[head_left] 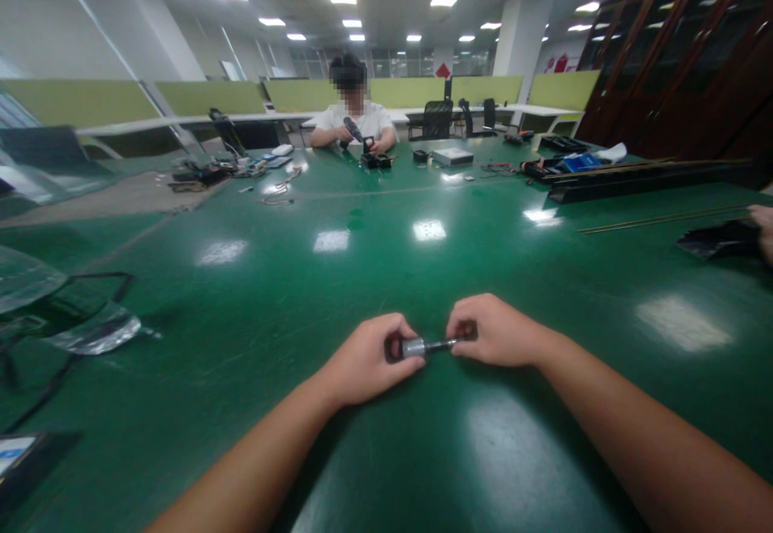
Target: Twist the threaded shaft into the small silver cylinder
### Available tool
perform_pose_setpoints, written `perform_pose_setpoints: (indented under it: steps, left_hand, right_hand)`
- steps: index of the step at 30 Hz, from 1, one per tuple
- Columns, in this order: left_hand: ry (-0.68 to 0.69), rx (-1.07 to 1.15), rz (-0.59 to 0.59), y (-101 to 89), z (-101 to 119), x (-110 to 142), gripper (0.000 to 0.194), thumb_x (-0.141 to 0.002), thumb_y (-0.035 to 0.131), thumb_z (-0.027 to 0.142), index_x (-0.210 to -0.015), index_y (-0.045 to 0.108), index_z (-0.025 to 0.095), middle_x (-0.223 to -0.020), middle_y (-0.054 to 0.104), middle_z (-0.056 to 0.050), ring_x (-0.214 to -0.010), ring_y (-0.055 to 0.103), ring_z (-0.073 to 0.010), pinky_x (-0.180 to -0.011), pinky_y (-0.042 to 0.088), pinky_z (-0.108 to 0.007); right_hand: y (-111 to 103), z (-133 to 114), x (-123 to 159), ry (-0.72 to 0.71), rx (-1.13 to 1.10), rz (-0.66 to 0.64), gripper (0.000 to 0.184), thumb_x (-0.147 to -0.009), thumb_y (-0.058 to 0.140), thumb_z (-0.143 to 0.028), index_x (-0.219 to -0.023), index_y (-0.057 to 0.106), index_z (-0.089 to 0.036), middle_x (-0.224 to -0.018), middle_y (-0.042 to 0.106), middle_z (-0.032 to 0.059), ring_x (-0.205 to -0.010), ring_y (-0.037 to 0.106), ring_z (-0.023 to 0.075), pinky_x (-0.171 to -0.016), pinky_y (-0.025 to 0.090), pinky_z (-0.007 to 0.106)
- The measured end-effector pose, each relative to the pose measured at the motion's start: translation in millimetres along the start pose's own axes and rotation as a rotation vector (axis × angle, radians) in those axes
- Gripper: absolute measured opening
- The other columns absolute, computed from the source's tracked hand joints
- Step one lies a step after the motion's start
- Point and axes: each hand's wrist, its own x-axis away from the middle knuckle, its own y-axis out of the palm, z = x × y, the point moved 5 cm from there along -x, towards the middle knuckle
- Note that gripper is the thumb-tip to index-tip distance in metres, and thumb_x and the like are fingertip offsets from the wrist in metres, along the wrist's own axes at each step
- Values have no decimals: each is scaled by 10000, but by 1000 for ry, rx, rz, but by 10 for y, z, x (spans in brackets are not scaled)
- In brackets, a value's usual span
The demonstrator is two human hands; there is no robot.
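Note:
Just above the green table, both hands meet around a small silver cylinder with a thin dark metal shaft pointing right. Its exact kind cannot be made out. My left hand is closed round the cylinder, thumb on the near side and fingers curled behind. Fingers and thumb of my right hand pinch the shaft's right end, whose tip they hide. The piece lies nearly level between the two hands.
Across the green table sits a person holding a power drill. Clear plastic packaging lies left. Far right, another person's hand touches a black piece near thin rods. Long black profiles lie behind.

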Motion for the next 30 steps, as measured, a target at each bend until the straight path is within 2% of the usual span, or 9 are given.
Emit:
perform_pose_setpoints:
  steps: [20, 30]
  left_hand:
    - [10, -6, 0, -9, -5, -4, 176, -810, 675, 309, -874, 588, 171, -777, 598, -2, -675, 546, -143, -616, 410, -240]
    - [3, -21, 30, -51, 19, 0, 156, -691, 691, 189, -775, 562, 177, -743, 589, 9, -677, 538, -150, -618, 397, -242]
  right_hand:
    - [-35, 46, 19, 6, -8, -13, 86, -711, 725, -164, -795, 722, -181, -766, 679, 6, -705, 611, 136, -662, 446, 243]
    - [61, -47, -17, -50, -17, 30, 73, -716, 736, -167, -783, 708, -173, -730, 652, 0, -677, 583, 128, -650, 421, 238]
